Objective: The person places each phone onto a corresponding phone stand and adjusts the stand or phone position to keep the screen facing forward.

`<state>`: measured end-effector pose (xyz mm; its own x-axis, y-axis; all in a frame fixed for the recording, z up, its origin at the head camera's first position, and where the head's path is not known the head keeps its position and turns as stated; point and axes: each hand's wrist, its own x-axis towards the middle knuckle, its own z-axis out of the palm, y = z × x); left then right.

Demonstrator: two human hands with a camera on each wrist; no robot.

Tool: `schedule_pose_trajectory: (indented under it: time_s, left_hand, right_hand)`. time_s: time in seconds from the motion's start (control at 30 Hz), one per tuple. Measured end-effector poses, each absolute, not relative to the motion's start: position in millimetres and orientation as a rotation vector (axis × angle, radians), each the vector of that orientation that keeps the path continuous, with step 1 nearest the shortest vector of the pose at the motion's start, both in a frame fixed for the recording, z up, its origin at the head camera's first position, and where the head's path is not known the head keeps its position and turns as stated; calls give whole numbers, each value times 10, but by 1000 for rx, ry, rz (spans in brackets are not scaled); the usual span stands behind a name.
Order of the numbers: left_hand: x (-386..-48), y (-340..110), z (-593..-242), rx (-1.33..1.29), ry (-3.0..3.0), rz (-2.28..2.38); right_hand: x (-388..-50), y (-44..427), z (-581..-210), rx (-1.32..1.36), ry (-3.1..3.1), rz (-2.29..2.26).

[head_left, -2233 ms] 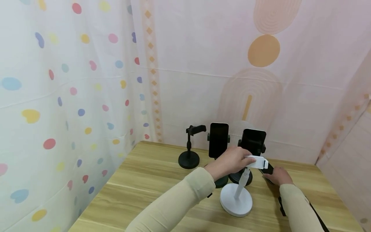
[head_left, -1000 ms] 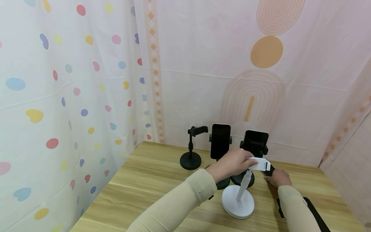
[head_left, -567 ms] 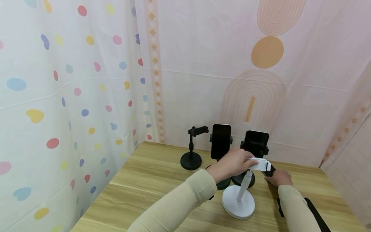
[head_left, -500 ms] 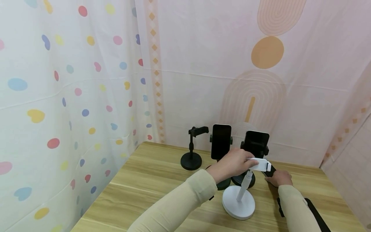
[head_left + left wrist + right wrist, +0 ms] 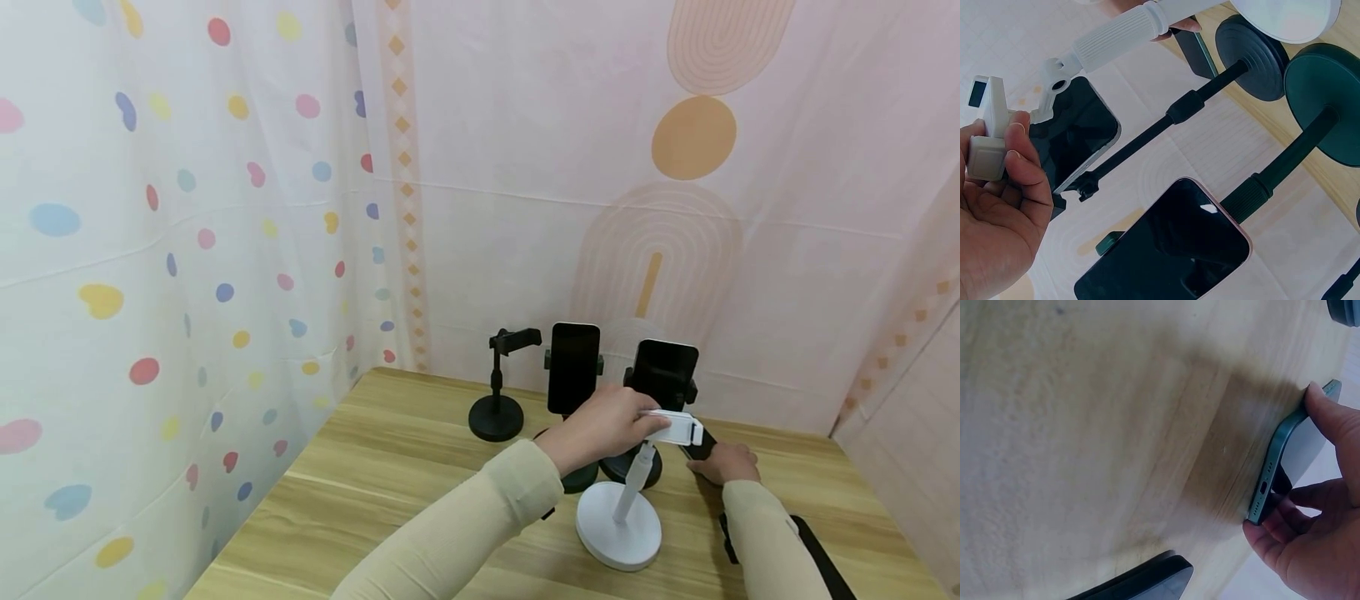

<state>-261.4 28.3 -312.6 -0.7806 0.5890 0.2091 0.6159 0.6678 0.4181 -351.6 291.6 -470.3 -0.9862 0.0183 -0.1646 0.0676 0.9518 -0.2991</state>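
Note:
A white phone stand [image 5: 619, 533] with a round base stands upright on the wooden table. My left hand [image 5: 609, 423] holds its clamp [image 5: 675, 427] at the top; in the left wrist view, fingers and thumb curl round the white clamp block [image 5: 988, 156]. To the right, my right hand [image 5: 726, 463] grips a phone [image 5: 703, 444] low over the table. The right wrist view shows thumb and fingers on opposite edges of this dark phone [image 5: 1300, 447], its port end facing the camera. Whether it touches the table cannot be told.
Behind the white stand, a green stand [image 5: 1329, 106] and a black stand [image 5: 1250, 56] each bear a phone. A phone-less black stand [image 5: 496, 417] is further left. Another dark phone [image 5: 821, 554] lies by the right forearm. Patterned curtains [image 5: 510, 250] hang behind the table.
The head view has shifted slightly, so everything appears a little further right and lower. Both hands keep their holds, and the stands have not visibly moved.

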Motion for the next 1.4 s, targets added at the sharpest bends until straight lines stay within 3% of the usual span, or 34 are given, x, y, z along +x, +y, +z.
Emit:
schedule_pose_trajectory:
  time_s: [1.4]
  left_hand:
    - [-2605,316,-3125,-1020,-2820,-709]
  right_hand:
    - [-3397,2875,-4594,88,2984,-438]
